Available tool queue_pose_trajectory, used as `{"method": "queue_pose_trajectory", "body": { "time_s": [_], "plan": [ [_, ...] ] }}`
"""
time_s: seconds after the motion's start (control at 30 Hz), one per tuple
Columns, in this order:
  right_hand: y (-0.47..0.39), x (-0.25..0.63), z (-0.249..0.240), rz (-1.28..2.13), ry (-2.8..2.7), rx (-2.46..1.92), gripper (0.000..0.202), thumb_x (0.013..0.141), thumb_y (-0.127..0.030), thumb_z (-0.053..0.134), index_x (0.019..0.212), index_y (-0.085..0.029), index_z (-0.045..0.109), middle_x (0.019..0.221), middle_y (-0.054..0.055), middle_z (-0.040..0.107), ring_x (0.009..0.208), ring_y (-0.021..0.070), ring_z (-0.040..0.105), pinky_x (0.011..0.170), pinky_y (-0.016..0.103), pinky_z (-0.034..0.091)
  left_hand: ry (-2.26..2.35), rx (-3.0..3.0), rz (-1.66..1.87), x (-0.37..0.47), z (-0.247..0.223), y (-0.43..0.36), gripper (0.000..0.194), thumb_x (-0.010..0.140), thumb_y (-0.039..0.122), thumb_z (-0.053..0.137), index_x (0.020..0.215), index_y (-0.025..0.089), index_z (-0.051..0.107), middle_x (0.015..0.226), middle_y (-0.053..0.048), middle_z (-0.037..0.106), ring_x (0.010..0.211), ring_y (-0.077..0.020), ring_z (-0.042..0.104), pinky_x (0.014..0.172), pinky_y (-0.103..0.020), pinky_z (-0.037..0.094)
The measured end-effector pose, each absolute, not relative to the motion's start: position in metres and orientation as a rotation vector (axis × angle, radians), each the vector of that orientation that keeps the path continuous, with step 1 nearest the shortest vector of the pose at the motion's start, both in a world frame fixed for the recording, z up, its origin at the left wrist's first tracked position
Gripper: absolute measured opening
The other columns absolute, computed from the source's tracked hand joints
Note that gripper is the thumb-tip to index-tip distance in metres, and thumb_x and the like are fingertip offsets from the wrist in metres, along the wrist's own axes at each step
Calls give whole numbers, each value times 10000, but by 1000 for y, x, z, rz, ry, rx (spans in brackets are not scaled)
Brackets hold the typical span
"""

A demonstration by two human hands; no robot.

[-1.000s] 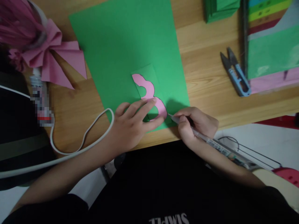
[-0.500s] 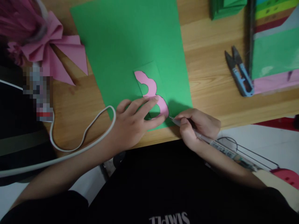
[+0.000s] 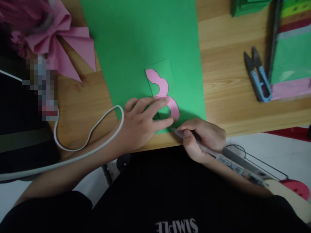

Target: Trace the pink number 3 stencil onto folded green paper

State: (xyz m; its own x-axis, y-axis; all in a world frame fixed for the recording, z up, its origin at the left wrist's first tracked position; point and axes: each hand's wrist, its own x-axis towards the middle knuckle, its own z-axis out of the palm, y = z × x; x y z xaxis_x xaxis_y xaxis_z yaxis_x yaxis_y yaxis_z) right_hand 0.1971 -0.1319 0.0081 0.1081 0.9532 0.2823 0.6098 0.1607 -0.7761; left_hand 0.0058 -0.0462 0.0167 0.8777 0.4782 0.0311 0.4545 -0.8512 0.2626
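1. left hand (image 3: 142, 121): grip open, pressing pink two-arched paper cutout (image 3: 164, 85) onto layered green paper (image 3: 165, 68).
2. right hand (image 3: 204, 136): grip closed around slim translucent plastic pen (image 3: 229, 164).
3. cutout probably light, bendy, tearable; best pinned at its wide arches.

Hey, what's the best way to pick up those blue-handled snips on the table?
Probably take the snips by the blue handle end, coming from the near left: their dark blades point away from you, and the coloured packet lies close on the right.
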Motion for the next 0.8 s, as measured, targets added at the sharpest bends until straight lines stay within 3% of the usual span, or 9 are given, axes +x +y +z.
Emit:
{"method": "queue_pose_trajectory", "body": {
  "time_s": [0.2,0.53,0.8],
  "plan": [
    [-130,187,5,603,-1695,-1440,166,794,-87,533,821,-231,612,678,-23,687,579,104,651,534,209,535,741,2768,187,5,13,-46,290,991,264,451,1096,383,693,1411,-17,576,1206,-291,579,870,-471,427],
    [-127,188,11,618,-1797,-1479,166,802,-86,548,831,-233,618,675,-27,692,588,105,656,550,207,543,778,2684,241,7,7,-48,267,966,267,530,1103,410,708,1404,24,579,1225,-263,568,954,-461,454],
    [-128,185,1,594,-1742,-1433,162,809,-95,533,825,-235,614,658,-28,680,570,99,649,552,203,546,782,2731,249,8,7,-48,251,994,287,503,1090,397,707,1384,18,598,1205,-256,587,892,-442,457]
  ]
}}
